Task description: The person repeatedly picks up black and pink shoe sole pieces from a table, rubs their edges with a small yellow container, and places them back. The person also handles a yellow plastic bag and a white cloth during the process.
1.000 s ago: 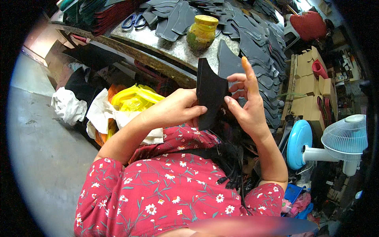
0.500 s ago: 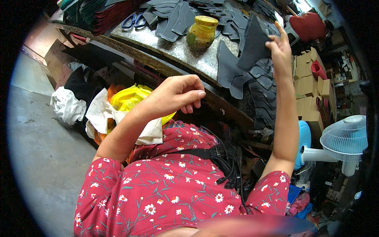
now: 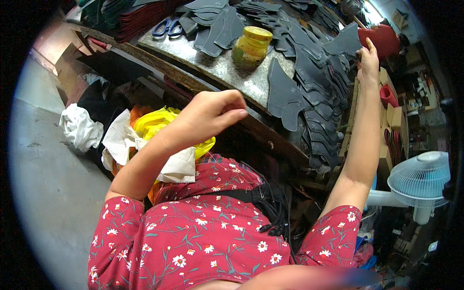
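Note:
My right hand (image 3: 368, 63) is stretched out to the far right of the table, its fingers closed at the edge of a flat dark grey cut piece (image 3: 344, 40). That piece is tilted over rows of overlapping grey cut pieces (image 3: 316, 89). Nearer the table's front edge lies another grey cut piece (image 3: 285, 94) with a curved outline. In front of my body hangs my left hand (image 3: 212, 113), fingers curled in loosely and nothing visible in them. A jar (image 3: 251, 48) with a yellow lid and yellow-stained sides stands on the speckled tabletop (image 3: 193, 55).
Blue-handled scissors (image 3: 167, 28) lie at the back left, beside dark red stacked sheets (image 3: 145, 21). White cloth (image 3: 82, 126) and a yellow bag (image 3: 157, 123) are below the table's front. Cardboard boxes (image 3: 397, 118) and a fan (image 3: 419, 179) stand on the right.
My right hand has moved farther right and away with the grey piece, uncovering the rows of pieces beneath. My left hand stays nearly in place. The whole view has shifted slightly.

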`<state>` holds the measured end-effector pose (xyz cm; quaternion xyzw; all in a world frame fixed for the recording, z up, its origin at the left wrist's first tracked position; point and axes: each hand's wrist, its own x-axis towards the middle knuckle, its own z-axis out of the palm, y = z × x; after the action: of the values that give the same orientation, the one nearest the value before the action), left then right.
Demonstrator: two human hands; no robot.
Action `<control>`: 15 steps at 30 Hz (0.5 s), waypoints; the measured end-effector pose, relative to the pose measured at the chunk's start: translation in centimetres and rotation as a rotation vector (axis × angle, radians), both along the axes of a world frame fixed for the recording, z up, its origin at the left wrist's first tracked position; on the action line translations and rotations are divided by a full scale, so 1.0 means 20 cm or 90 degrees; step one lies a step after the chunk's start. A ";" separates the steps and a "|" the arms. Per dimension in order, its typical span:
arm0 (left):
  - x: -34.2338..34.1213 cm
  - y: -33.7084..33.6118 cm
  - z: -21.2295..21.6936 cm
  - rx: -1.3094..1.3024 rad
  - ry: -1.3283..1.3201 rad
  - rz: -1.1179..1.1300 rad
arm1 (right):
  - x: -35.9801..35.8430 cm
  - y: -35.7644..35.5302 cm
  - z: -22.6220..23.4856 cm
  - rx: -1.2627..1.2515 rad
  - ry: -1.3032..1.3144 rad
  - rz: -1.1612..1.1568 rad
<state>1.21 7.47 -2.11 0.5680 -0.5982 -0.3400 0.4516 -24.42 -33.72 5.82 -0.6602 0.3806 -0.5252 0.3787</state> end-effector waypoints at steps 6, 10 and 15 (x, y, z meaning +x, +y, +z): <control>-0.06 -0.17 -0.01 -0.377 -0.294 0.008 | 0.22 0.01 -0.03 0.088 -0.043 0.014; -0.07 -0.15 -0.07 -0.382 -0.351 -0.040 | 0.38 -0.05 -0.05 0.058 0.003 0.067; -0.02 -0.08 -0.19 -0.212 -0.286 -0.024 | 0.48 -0.20 -0.10 0.088 -0.027 0.014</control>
<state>0.90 5.91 -5.96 0.5358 -0.7413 -0.1111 0.3887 -14.77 -37.79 3.82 -0.6253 0.4004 -0.5076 0.4371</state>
